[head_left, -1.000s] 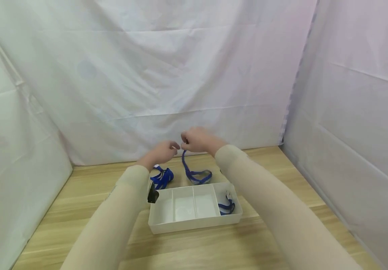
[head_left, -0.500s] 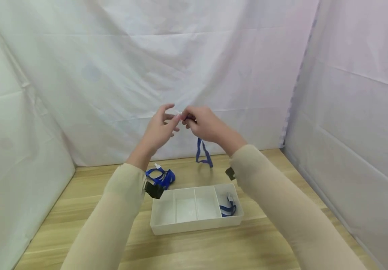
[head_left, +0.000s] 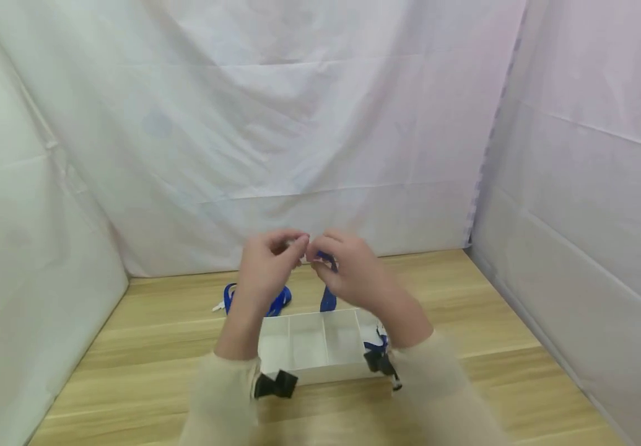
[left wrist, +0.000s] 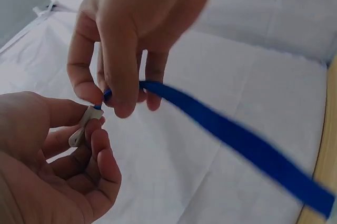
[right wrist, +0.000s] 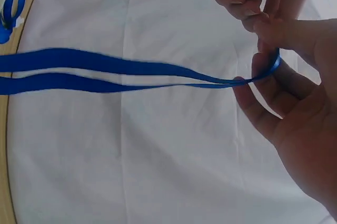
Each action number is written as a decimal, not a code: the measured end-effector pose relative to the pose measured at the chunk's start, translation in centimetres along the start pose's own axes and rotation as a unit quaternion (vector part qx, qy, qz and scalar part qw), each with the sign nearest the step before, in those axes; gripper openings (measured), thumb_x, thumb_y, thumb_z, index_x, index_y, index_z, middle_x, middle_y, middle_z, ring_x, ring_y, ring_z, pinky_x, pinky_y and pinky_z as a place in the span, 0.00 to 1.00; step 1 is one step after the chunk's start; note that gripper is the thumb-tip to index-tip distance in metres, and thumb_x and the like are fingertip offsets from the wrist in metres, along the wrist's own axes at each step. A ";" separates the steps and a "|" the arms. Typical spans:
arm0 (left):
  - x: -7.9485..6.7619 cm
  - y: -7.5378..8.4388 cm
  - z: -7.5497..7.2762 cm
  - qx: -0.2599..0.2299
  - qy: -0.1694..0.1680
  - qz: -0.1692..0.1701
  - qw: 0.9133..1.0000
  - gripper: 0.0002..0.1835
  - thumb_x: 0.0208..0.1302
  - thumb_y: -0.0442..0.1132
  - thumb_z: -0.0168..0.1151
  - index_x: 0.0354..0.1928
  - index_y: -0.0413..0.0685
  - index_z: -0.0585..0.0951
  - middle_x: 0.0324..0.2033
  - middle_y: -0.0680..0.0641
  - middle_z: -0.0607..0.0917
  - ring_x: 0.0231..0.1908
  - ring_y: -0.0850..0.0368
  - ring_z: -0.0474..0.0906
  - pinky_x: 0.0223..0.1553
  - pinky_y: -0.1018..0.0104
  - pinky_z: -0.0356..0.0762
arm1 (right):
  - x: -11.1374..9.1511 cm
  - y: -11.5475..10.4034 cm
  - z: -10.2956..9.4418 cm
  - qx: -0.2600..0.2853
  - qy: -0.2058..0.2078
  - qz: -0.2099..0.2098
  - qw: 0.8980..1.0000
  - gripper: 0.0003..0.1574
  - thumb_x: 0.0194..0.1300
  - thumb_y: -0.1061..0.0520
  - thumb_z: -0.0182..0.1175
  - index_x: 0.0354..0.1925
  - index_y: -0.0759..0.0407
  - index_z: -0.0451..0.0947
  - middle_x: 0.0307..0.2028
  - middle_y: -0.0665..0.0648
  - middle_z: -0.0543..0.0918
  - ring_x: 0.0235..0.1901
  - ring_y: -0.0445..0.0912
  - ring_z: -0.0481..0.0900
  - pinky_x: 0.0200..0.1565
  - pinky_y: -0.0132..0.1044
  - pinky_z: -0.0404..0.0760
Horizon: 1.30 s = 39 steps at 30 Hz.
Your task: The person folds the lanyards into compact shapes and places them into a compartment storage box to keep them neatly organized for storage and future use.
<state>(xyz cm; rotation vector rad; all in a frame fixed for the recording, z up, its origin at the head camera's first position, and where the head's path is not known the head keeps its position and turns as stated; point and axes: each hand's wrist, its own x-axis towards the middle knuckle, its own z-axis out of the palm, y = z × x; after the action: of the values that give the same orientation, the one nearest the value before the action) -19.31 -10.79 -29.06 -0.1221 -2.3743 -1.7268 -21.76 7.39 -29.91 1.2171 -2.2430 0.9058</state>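
Observation:
Above the far side of the box, my left hand [head_left: 259, 266] and right hand [head_left: 356, 272] meet at the end of a blue lanyard [head_left: 328, 301]. In the left wrist view, the left thumb and fingers pinch its small white clip [left wrist: 93, 113]. My right hand pinches the blue strap [left wrist: 210, 121] just beside that clip. From the right hand the strap trails away as two bands [right wrist: 105, 65] in the right wrist view. Fingers cover part of the clip.
A white box [head_left: 331, 374] with several compartments stands on the wooden table [head_left: 130, 365]. Its right compartment holds a blue lanyard [head_left: 375, 345], partly hidden by the right wrist. Behind the left wrist lies another bundled blue lanyard [head_left: 282, 301]. White cloth [head_left: 275, 124] encloses the table.
Both hands first rose with the lanyard off the table, then came down and closer to the body. The left fingers, spread half a second ago, now pinch the clip.

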 end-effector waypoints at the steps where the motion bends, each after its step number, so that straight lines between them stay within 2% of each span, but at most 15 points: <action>1: -0.6 -0.3 0.2 -0.023 0.006 -0.010 1.000 0.12 0.75 0.44 0.68 0.50 0.45 0.91 0.34 0.45 0.89 0.35 0.55 0.81 0.39 0.66 0.80 | -0.7 -0.2 0.4 -0.006 0.018 -0.005 1.000 0.05 0.68 0.70 0.66 0.39 0.63 0.81 0.37 0.56 0.87 0.38 0.46 0.84 0.43 0.36 0.87; 4: -2.5 -1.1 0.7 -0.122 0.020 -0.044 0.991 0.12 0.73 0.42 0.70 0.47 0.39 0.89 0.32 0.49 0.88 0.34 0.56 0.82 0.42 0.66 0.83 | -2.4 -0.9 1.2 -0.012 0.070 -0.038 0.997 0.07 0.69 0.71 0.65 0.39 0.63 0.79 0.36 0.56 0.84 0.37 0.47 0.81 0.42 0.37 0.85; 8: -4.4 -2.0 1.3 -0.269 0.028 -0.084 0.959 0.07 0.72 0.36 0.70 0.43 0.38 0.86 0.30 0.52 0.86 0.34 0.57 0.82 0.41 0.69 0.84 | -4.4 -1.3 2.0 -0.029 0.120 -0.084 0.989 0.11 0.66 0.76 0.63 0.38 0.63 0.85 0.42 0.59 0.88 0.41 0.50 0.85 0.44 0.37 0.87; 10: -5.0 -2.3 1.5 -0.311 0.029 -0.096 0.945 0.04 0.72 0.35 0.69 0.41 0.41 0.85 0.31 0.52 0.86 0.34 0.58 0.82 0.41 0.69 0.84 | -5.2 -1.2 2.6 -0.038 0.138 -0.084 0.986 0.14 0.63 0.77 0.63 0.38 0.63 0.89 0.44 0.61 0.89 0.43 0.52 0.87 0.45 0.37 0.89; 12: -5.5 -2.5 1.6 -0.329 0.024 -0.094 0.939 0.02 0.73 0.33 0.67 0.39 0.43 0.85 0.31 0.51 0.86 0.34 0.58 0.82 0.42 0.69 0.84 | -5.9 -1.0 3.3 -0.046 0.147 -0.065 0.986 0.15 0.64 0.78 0.62 0.38 0.64 0.90 0.46 0.62 0.89 0.44 0.53 0.89 0.46 0.38 0.90; 16: -6.1 -2.7 1.4 -0.315 0.004 -0.068 0.947 0.06 0.73 0.30 0.65 0.37 0.48 0.85 0.31 0.53 0.88 0.33 0.58 0.83 0.44 0.67 0.85 | -6.9 -0.4 4.1 -0.041 0.171 0.010 0.984 0.12 0.69 0.76 0.59 0.41 0.68 0.88 0.50 0.62 0.90 0.49 0.54 0.90 0.46 0.37 0.90; 20: -6.5 -3.3 1.2 -0.279 -0.027 -0.048 0.959 0.02 0.72 0.31 0.66 0.42 0.44 0.86 0.30 0.55 0.89 0.33 0.58 0.84 0.47 0.65 0.85 | -7.2 -0.5 3.6 0.032 0.198 0.088 0.976 0.16 0.74 0.73 0.56 0.53 0.69 0.86 0.58 0.63 0.89 0.58 0.56 0.89 0.56 0.32 0.87; 22: -6.5 -3.7 1.3 -0.256 -0.053 -0.044 0.964 0.07 0.72 0.33 0.67 0.48 0.39 0.86 0.31 0.56 0.89 0.35 0.58 0.84 0.47 0.65 0.84 | -7.1 -0.9 3.0 0.091 0.200 0.131 0.967 0.20 0.78 0.70 0.53 0.60 0.66 0.84 0.62 0.61 0.87 0.65 0.55 0.84 0.65 0.29 0.80; 24: -6.5 -4.1 1.6 -0.230 -0.078 -0.043 0.969 0.11 0.73 0.34 0.67 0.53 0.36 0.86 0.33 0.56 0.89 0.36 0.58 0.83 0.47 0.65 0.83 | -7.0 -1.4 2.3 0.147 0.193 0.176 0.954 0.24 0.81 0.66 0.49 0.66 0.62 0.81 0.66 0.59 0.85 0.70 0.54 0.81 0.70 0.27 0.75; 27: -6.4 -4.4 2.1 -0.190 -0.100 -0.046 0.976 0.13 0.73 0.35 0.68 0.53 0.36 0.87 0.36 0.55 0.89 0.39 0.57 0.83 0.47 0.65 0.82 | -7.0 -2.1 1.2 0.214 0.176 0.224 0.934 0.27 0.84 0.62 0.43 0.71 0.55 0.79 0.67 0.56 0.84 0.73 0.50 0.77 0.75 0.37 0.72; 31: -6.4 -4.4 2.9 -0.154 -0.113 -0.050 0.980 0.09 0.72 0.36 0.68 0.49 0.40 0.88 0.40 0.49 0.90 0.43 0.54 0.83 0.50 0.61 0.82 | -6.8 -2.7 0.3 0.275 0.165 0.258 0.912 0.27 0.86 0.58 0.42 0.71 0.48 0.79 0.65 0.52 0.86 0.75 0.45 0.74 0.79 0.55 0.66; 32: -6.4 -4.4 3.0 -0.147 -0.119 -0.047 0.981 0.08 0.72 0.36 0.67 0.49 0.41 0.88 0.41 0.47 0.90 0.44 0.54 0.83 0.51 0.59 0.82 | -6.7 -2.8 0.2 0.287 0.164 0.263 0.906 0.27 0.86 0.57 0.42 0.71 0.48 0.79 0.65 0.51 0.86 0.75 0.44 0.74 0.79 0.56 0.65; 35: -6.4 -4.3 3.3 -0.131 -0.137 -0.037 0.981 0.08 0.73 0.35 0.66 0.49 0.41 0.87 0.43 0.43 0.89 0.46 0.53 0.84 0.54 0.58 0.81 | -6.5 -3.2 -0.1 0.316 0.166 0.273 0.894 0.25 0.87 0.54 0.43 0.68 0.50 0.81 0.65 0.49 0.86 0.74 0.42 0.74 0.78 0.52 0.67; 37: -6.3 -4.3 3.3 -0.118 -0.148 -0.030 0.981 0.08 0.74 0.35 0.65 0.50 0.42 0.86 0.44 0.43 0.89 0.47 0.54 0.84 0.55 0.58 0.81 | -6.4 -3.3 -0.1 0.329 0.169 0.272 0.888 0.24 0.87 0.53 0.44 0.66 0.55 0.82 0.65 0.53 0.86 0.72 0.44 0.76 0.77 0.46 0.69; 39: -6.2 -4.3 3.4 -0.106 -0.158 -0.020 0.981 0.08 0.75 0.36 0.64 0.51 0.43 0.86 0.45 0.42 0.90 0.48 0.54 0.84 0.56 0.58 0.81 | -6.2 -3.3 -0.1 0.328 0.173 0.275 0.887 0.23 0.87 0.53 0.45 0.63 0.59 0.83 0.63 0.56 0.87 0.70 0.46 0.78 0.75 0.42 0.72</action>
<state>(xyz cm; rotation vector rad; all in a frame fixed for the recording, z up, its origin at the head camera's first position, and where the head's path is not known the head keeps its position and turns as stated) -14.49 -8.62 -35.36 -0.4132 -2.4035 -2.1166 -15.69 9.66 -32.62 0.5359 -2.0558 2.0425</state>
